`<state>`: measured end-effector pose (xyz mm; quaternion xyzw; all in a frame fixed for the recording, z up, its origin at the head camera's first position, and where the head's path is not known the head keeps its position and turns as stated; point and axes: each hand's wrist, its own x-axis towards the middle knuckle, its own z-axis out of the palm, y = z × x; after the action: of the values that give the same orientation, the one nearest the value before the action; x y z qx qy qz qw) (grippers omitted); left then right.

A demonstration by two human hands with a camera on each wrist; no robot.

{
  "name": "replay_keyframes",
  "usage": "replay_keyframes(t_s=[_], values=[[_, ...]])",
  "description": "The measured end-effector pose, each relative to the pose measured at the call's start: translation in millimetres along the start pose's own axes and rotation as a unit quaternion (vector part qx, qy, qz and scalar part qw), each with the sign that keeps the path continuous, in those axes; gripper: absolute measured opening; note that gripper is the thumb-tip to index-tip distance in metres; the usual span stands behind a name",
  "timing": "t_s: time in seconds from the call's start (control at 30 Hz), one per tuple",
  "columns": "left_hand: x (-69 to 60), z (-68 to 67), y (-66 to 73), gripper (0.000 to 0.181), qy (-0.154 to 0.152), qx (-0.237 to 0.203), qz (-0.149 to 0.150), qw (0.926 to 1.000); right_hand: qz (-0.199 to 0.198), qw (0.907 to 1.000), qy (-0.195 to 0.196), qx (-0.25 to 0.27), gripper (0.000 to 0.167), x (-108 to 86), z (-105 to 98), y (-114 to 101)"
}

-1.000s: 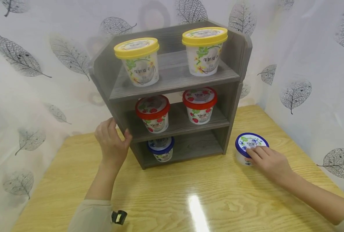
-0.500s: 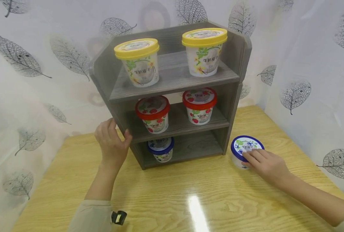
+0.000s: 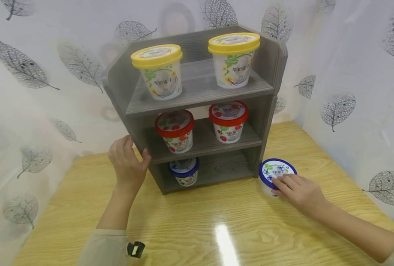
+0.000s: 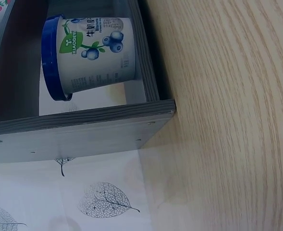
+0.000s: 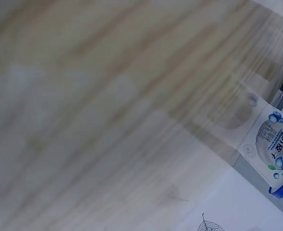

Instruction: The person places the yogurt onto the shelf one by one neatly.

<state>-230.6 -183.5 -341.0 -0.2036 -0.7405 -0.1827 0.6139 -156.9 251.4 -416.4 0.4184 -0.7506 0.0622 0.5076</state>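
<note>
In the head view, my right hand holds a cup with a blue lid by the near edge of its lid, just right of the shelf unit's foot. This cup, printed with blueberries, is at the right edge of the right wrist view. My left hand touches the left side of the grey wooden shelf unit, thumb by the front edge and fingers along the outer side. A second blue-lidded cup stands at the left of the bottom shelf, and shows closely in the left wrist view.
Two yellow-lidded cups, left and right, stand on the top shelf. Red-lidded cups, left and right, occupy the middle shelf. Leaf-patterned cloth surrounds the wooden table. A black strap clip hangs by my left sleeve.
My right hand has moved the blue-lidded cup left and a little nearer, close to the shelf unit's right foot. The left hand keeps its place against the shelf side.
</note>
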Motion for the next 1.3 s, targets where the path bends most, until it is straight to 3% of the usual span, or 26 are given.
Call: replay_keyframes(t_s=[0.8,1.3], values=[[-1.5,-1.5,-2.4,0.039,-0.002,0.005,0.007,1.0000,-0.010,0.9974,-0.019,0.068,0.040,11.5,-0.2,-21.2],[-0.8,0.5,-2.4,0.039,-0.002,0.004,0.009,1.0000,-0.059,0.9929,0.000,0.104,0.034,26.5,6.8,-29.7]])
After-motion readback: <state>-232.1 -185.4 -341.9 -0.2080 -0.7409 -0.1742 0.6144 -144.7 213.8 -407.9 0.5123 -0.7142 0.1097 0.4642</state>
